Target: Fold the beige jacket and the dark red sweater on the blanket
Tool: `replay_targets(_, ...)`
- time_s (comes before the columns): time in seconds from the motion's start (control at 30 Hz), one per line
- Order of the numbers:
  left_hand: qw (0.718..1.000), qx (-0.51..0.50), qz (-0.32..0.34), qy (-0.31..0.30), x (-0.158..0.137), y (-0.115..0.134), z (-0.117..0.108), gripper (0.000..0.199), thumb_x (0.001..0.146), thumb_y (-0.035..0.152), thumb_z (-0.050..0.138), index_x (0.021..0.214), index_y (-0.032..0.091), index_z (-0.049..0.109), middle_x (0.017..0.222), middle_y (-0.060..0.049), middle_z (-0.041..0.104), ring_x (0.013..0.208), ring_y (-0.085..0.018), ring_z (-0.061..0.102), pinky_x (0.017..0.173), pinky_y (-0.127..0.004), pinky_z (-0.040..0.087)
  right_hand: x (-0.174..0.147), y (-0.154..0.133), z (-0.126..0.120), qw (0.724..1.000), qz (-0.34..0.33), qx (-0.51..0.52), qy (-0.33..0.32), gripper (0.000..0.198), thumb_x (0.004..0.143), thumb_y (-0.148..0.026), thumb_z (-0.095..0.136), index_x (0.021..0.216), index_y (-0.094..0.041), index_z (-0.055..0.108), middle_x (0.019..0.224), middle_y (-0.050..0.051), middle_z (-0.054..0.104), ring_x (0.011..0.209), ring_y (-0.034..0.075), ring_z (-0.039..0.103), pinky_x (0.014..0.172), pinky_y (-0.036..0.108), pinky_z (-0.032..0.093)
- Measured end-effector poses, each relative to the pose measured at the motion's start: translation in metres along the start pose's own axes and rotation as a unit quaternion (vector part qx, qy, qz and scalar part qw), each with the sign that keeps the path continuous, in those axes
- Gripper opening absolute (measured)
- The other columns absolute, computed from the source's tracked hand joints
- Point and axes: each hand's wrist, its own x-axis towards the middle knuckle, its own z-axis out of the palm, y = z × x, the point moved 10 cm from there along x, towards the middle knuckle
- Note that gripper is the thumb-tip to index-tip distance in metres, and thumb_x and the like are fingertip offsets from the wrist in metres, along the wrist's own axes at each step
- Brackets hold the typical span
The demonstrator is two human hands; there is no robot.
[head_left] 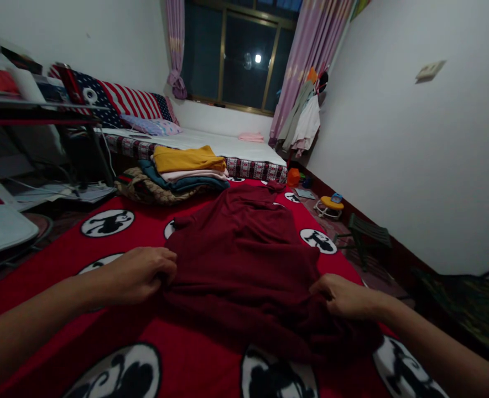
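A dark red garment (244,249), its exact kind unclear, lies spread and wrinkled on a red blanket (140,342) with white and black round prints. My left hand (147,273) is closed on the garment's left edge. On the opposite edge, my right hand (344,296) pinches the cloth between thumb and fingers. Some fabric is bunched below and beside the right hand. Beyond the garment, to the left, sits a stack of folded clothes (188,160), mustard on top with pink and teal beneath, resting on a tan braided-looking bundle (153,188).
A bed (211,141) with a white sheet stands by the window. On the left is a cluttered desk (32,105) with a white chair (4,229) below it. Clothes (305,124) hang in the far right corner. A yellow stool (331,203) and a dark folding stool (367,232) line the right wall.
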Motion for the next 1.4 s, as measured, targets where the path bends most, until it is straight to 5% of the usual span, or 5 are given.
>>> replay_targets(0.17,0.990,-0.060,-0.039,-0.123,0.002,-0.009,0.022,0.034,0.058,0.006,0.044,0.069,0.025,0.071,0.076,0.001,0.070,0.070,-0.016,0.064,0.064,-0.024,0.045,0.009,0.010,-0.025,0.989,0.004,0.138,-0.058,0.023,0.063,-0.025,0.054,0.079,-0.016,0.068,0.072,0.002,0.065,0.066,0.016,0.057,0.059,0.024,0.043)
replay_targets(0.37,0.993,-0.113,-0.036,0.000,0.059,-0.021,-0.004,0.030,0.072,0.017,0.046,0.085,0.020,0.073,0.085,-0.002,0.072,0.079,-0.017,0.065,0.075,-0.024,0.048,0.028,0.042,-0.108,0.917,0.029,0.049,0.395,0.046,0.066,-0.039,0.065,0.106,-0.016,0.065,0.106,0.012,0.066,0.093,0.025,0.062,0.082,0.037,0.048)
replay_targets(0.77,0.954,-0.007,-0.232,0.191,0.117,-0.107,0.001,0.035,0.089,0.027,0.042,0.104,0.026,0.074,0.115,-0.006,0.067,0.109,-0.023,0.059,0.095,-0.033,0.045,0.034,0.050,-0.056,0.996,0.082,-0.010,0.021,0.031,0.074,-0.044,0.062,0.068,-0.015,0.069,0.058,0.000,0.057,0.054,0.011,0.046,0.051,0.023,0.033)
replay_targets(1.13,0.880,0.000,-0.388,0.272,0.102,-0.151,-0.009,0.045,0.089,0.046,0.046,0.122,0.020,0.063,0.117,-0.017,0.064,0.110,-0.034,0.055,0.087,-0.043,0.043,0.145,0.090,-0.174,0.901,0.196,-0.007,0.388,0.071,0.079,-0.029,0.064,0.142,-0.010,0.037,0.115,0.019,0.064,0.075,0.019,0.068,0.064,0.028,0.052)
replay_targets(1.4,0.872,-0.020,-0.420,0.252,0.094,-0.165,-0.007,0.033,0.090,0.043,0.046,0.095,0.024,0.073,0.102,-0.009,0.074,0.099,-0.029,0.064,0.077,-0.037,0.041,0.161,0.108,-0.200,0.867,0.258,-0.102,0.414,0.026,0.079,-0.025,0.064,0.099,-0.011,0.071,0.092,0.020,0.068,0.089,0.031,0.068,0.075,0.038,0.051)
